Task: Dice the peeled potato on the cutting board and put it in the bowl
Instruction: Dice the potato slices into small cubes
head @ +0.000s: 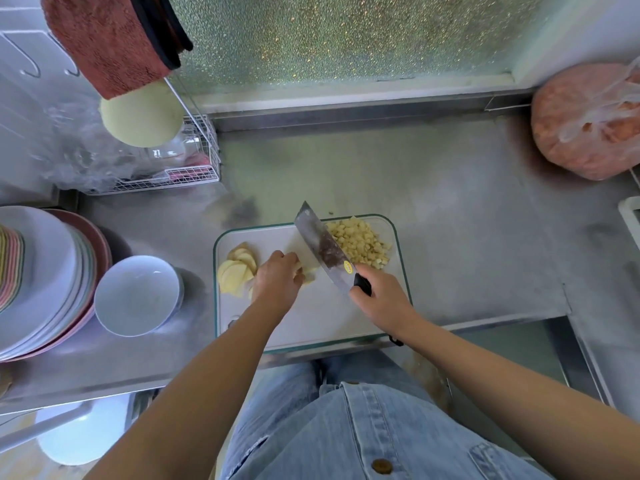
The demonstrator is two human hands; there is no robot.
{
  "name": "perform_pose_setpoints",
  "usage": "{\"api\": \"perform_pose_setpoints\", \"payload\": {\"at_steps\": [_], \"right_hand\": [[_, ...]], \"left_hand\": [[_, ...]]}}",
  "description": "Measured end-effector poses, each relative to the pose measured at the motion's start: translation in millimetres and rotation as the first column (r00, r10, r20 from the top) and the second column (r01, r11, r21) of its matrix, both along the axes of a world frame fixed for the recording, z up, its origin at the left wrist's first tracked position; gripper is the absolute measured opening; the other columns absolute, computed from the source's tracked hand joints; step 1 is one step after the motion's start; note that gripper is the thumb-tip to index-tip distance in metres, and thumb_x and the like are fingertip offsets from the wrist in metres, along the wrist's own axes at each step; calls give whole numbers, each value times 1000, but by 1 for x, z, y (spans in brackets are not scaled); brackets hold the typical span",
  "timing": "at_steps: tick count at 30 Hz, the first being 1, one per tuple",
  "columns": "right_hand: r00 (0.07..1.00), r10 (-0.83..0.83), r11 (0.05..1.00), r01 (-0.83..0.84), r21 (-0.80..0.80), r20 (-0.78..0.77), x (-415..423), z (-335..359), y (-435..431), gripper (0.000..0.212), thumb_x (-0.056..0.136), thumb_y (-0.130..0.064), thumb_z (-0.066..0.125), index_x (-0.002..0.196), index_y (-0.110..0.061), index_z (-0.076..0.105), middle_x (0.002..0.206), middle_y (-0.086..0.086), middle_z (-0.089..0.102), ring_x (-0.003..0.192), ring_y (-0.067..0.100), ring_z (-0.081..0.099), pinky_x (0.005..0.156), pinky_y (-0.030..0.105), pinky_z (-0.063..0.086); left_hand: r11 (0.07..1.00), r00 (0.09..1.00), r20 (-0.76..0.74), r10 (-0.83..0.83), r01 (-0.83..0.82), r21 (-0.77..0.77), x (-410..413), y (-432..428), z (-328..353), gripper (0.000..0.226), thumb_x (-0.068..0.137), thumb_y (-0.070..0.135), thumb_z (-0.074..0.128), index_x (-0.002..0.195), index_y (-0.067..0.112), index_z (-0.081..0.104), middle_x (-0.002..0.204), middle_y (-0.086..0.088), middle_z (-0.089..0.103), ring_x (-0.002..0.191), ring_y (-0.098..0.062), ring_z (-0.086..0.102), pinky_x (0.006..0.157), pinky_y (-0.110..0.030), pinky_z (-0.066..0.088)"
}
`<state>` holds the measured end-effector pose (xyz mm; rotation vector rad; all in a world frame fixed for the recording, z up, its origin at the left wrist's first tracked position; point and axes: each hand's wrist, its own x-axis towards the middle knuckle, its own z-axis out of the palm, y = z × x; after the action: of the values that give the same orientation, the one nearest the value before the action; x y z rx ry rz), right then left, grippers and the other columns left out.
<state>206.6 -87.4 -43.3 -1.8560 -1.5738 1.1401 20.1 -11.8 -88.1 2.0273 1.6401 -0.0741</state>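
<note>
A white cutting board [311,317] with a green rim lies on the steel counter. My left hand [277,280] curls over a small stack of potato strips [306,271] in the board's middle. My right hand [379,299] grips the black handle of a cleaver [320,245], whose blade slants across the board just right of the strips. A pile of potato dice [358,244] lies at the board's far right corner. Fanned potato slices [237,271] lie at the left edge. A white bowl [136,296] with nothing in it stands left of the board.
A stack of plates [41,278] sits at the far left beside the bowl. A wire rack [187,168] with plastic bags stands at the back left. A bagged orange bundle [585,123] lies at the back right. A red towel [104,39] hangs overhead.
</note>
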Motion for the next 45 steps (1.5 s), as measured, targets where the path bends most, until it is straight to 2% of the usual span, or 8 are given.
{"api": "perform_pose_setpoints", "payload": {"at_steps": [6, 11, 17, 24, 28, 36, 39, 45], "right_hand": [[999, 30, 999, -30, 9, 18, -2, -7, 0, 23, 83, -10, 47, 69, -8, 30, 58, 4, 32, 55, 15, 25, 56, 32, 20], [999, 45, 999, -46, 14, 28, -5, -7, -1, 23, 82, -13, 45, 67, -13, 29, 57, 3, 31, 53, 15, 25, 55, 32, 19], [998, 18, 1000, -18, 10, 55, -5, -10, -3, 28, 84, -7, 47, 67, -15, 26, 58, 3, 29, 55, 14, 23, 56, 33, 18], [997, 31, 999, -30, -12, 70, -7, -12, -9, 21, 83, -9, 47, 69, -10, 32, 60, 3, 32, 56, 14, 25, 56, 31, 20], [995, 47, 998, -44, -38, 88, -6, -10, -10, 22, 84, -8, 48, 69, -12, 32, 59, 0, 32, 55, 12, 25, 54, 29, 19], [959, 143, 989, -129, -72, 244, -10, -8, -6, 33, 92, -14, 46, 66, -22, 26, 53, -2, 34, 49, 17, 32, 51, 34, 22], [952, 138, 990, -131, -43, 275, -8, -1, -3, 23, 92, -14, 45, 72, -16, 34, 53, -4, 33, 47, 15, 32, 49, 33, 20], [893, 268, 963, -248, -102, 361, -13, 1, 4, 7, 93, -13, 42, 86, -12, 41, 56, -2, 36, 54, 22, 37, 50, 34, 22]], "left_hand": [[999, 995, 98, -25, 30, -46, -13, -4, 4, 30, 88, 35, 59, 108, 12, 64, 103, -9, 53, 91, -29, 58, 73, -32, 46], [997, 989, 135, -54, 46, 61, -5, -3, 3, 28, 93, 14, 49, 113, 1, 63, 109, -14, 47, 95, -30, 52, 83, -43, 49], [986, 984, 99, -145, 136, 94, 3, -5, 2, 34, 91, 7, 54, 125, 7, 56, 112, -16, 52, 103, -33, 50, 85, -42, 46], [979, 994, 108, -2, -19, 201, -7, -18, 4, 11, 80, 14, 74, 90, 12, 71, 89, -8, 63, 85, -29, 58, 64, -35, 48], [978, 983, 169, 72, -103, 180, -5, -21, 5, 6, 82, 14, 73, 87, 13, 74, 88, -7, 64, 84, -28, 59, 62, -32, 46], [981, 998, 23, -53, 47, 190, -6, -31, 3, 45, 65, 29, 86, 103, 11, 72, 90, -12, 64, 82, -34, 60, 63, -40, 51], [984, 998, -12, -61, 62, 170, -4, -31, 2, 39, 74, 27, 80, 109, 11, 71, 101, -12, 64, 93, -33, 58, 75, -41, 50], [979, 996, 1, -86, 85, 184, -4, -28, 2, 30, 79, 23, 76, 106, 11, 71, 100, -11, 63, 90, -32, 57, 70, -38, 49]]}}
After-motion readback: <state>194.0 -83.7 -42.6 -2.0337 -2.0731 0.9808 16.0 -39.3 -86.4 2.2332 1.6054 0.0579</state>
